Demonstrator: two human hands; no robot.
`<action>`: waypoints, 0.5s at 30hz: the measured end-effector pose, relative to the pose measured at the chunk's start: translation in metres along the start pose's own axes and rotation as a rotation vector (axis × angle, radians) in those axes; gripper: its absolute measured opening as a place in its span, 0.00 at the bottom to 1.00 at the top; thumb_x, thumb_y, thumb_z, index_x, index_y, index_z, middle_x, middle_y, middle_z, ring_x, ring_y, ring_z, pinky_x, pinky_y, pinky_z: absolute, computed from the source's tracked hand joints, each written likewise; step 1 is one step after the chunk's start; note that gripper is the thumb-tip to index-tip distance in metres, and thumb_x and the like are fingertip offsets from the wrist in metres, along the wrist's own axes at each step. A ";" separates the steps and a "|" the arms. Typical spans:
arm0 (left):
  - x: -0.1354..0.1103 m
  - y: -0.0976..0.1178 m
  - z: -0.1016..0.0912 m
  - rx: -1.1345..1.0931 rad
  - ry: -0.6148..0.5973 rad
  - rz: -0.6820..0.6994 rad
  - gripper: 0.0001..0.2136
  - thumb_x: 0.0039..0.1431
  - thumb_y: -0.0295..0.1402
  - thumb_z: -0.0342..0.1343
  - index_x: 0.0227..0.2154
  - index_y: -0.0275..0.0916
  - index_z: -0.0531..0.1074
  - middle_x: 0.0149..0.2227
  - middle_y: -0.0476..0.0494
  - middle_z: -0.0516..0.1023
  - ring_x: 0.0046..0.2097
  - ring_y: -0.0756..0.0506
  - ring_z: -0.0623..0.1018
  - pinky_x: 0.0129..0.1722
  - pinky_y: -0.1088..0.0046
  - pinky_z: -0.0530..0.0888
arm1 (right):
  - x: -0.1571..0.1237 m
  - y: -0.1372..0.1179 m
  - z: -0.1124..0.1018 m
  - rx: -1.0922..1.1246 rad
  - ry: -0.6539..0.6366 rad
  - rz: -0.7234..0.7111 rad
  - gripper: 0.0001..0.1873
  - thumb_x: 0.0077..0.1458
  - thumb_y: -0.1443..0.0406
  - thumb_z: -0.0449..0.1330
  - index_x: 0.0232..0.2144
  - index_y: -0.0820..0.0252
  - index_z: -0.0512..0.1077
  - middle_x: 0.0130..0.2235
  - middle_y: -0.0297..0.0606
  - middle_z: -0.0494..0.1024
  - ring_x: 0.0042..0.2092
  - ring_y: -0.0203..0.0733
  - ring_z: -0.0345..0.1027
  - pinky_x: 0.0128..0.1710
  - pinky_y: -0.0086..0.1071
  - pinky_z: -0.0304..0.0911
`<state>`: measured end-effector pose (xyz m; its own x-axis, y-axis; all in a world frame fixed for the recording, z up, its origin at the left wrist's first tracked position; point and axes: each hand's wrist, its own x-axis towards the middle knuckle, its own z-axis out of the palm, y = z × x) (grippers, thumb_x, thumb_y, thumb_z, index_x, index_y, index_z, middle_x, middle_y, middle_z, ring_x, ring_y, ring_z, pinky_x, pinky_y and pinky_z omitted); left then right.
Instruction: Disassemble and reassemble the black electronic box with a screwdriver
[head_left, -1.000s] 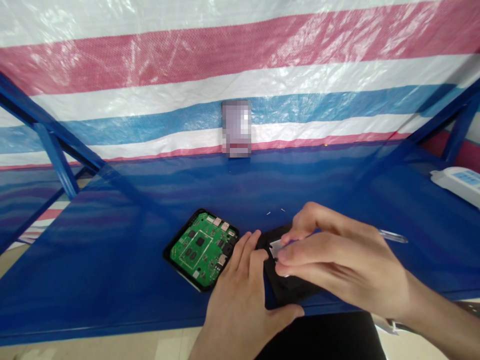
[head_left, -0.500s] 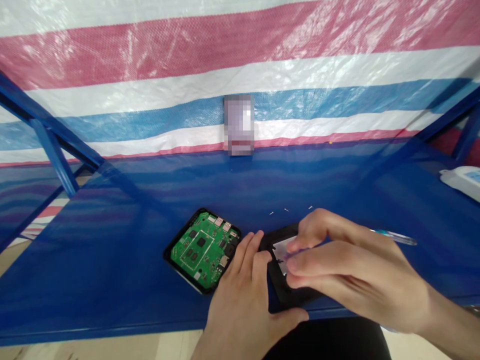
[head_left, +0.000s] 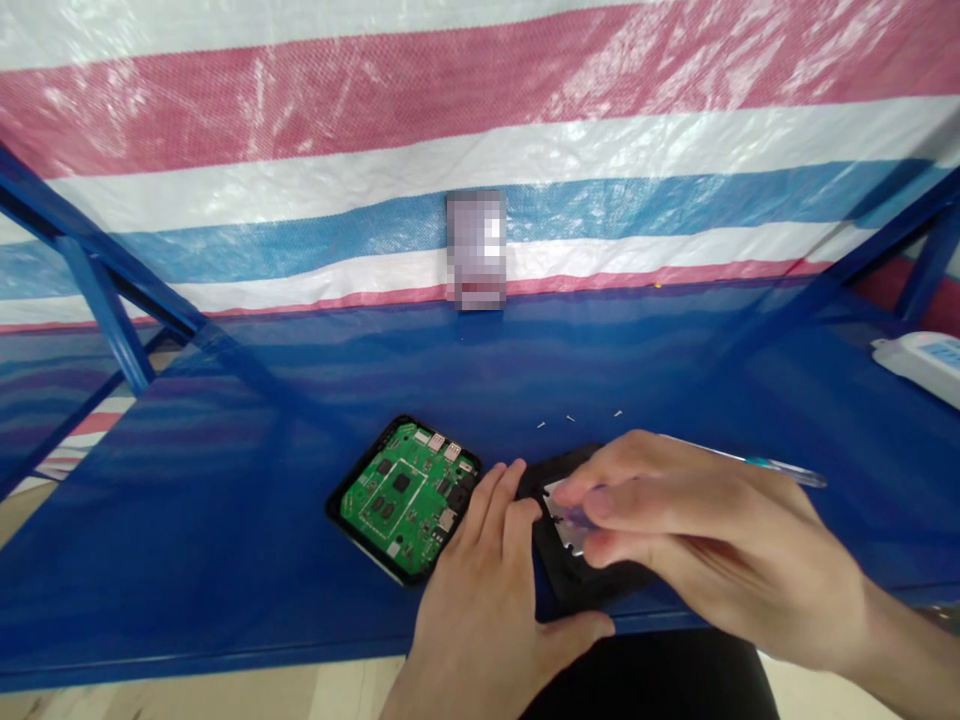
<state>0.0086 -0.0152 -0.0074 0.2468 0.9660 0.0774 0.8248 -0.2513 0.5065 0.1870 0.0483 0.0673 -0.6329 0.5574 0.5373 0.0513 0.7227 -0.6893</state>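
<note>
A black plastic cover [head_left: 570,585] with a silvery metal plate [head_left: 564,505] inside lies near the front edge of the blue table [head_left: 300,390]. My left hand [head_left: 491,590] steadies its left side, fingers on the rim and thumb along the near edge. My right hand [head_left: 697,540] hovers over the cover with fingers pinched together on a thin screwdriver [head_left: 757,464], whose blue-clear handle sticks out to the right. The tip is hidden under my fingers. To the left lies a black base holding a green circuit board [head_left: 401,497].
Three tiny screws [head_left: 571,418] lie on the table just beyond the cover. A white power strip [head_left: 919,362] sits at the far right. A striped tarp [head_left: 480,130] hangs behind, with a blurred card [head_left: 475,250] leaning against it. Blue frame bars [head_left: 105,300] cross at left.
My right hand has dropped slightly lower over the cover and its fingers have shifted on the screwdriver. A third screw now shows beyond the cover. My left hand has stayed put.
</note>
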 end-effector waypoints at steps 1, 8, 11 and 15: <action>0.000 0.000 0.000 -0.002 -0.004 0.002 0.33 0.45 0.43 0.69 0.53 0.42 0.63 0.64 0.33 0.65 0.66 0.30 0.62 0.59 0.43 0.69 | 0.000 0.000 0.001 0.004 0.010 0.005 0.23 0.58 0.75 0.61 0.53 0.51 0.69 0.40 0.36 0.76 0.38 0.35 0.78 0.34 0.22 0.74; 0.000 -0.002 0.002 -0.014 -0.002 0.022 0.35 0.45 0.42 0.69 0.55 0.42 0.62 0.65 0.33 0.64 0.67 0.30 0.61 0.60 0.43 0.67 | 0.001 -0.002 0.000 -0.084 0.024 0.003 0.13 0.56 0.71 0.65 0.44 0.58 0.74 0.37 0.37 0.74 0.36 0.35 0.78 0.32 0.22 0.73; 0.000 -0.002 0.002 -0.016 0.013 0.024 0.35 0.46 0.41 0.69 0.56 0.42 0.60 0.65 0.34 0.63 0.67 0.31 0.61 0.61 0.44 0.67 | 0.002 -0.003 -0.003 -0.107 -0.008 -0.049 0.14 0.58 0.74 0.62 0.47 0.62 0.73 0.43 0.43 0.78 0.43 0.38 0.78 0.41 0.23 0.73; 0.001 0.001 -0.002 -0.025 0.021 0.018 0.38 0.45 0.40 0.70 0.57 0.42 0.58 0.64 0.33 0.66 0.66 0.31 0.62 0.60 0.45 0.69 | 0.001 -0.003 -0.006 -0.125 -0.032 -0.009 0.20 0.58 0.77 0.60 0.51 0.59 0.72 0.47 0.42 0.80 0.45 0.37 0.78 0.43 0.24 0.73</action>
<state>0.0090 -0.0143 -0.0047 0.2508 0.9624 0.1046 0.8070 -0.2676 0.5265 0.1907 0.0495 0.0731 -0.6580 0.5389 0.5259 0.1403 0.7739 -0.6176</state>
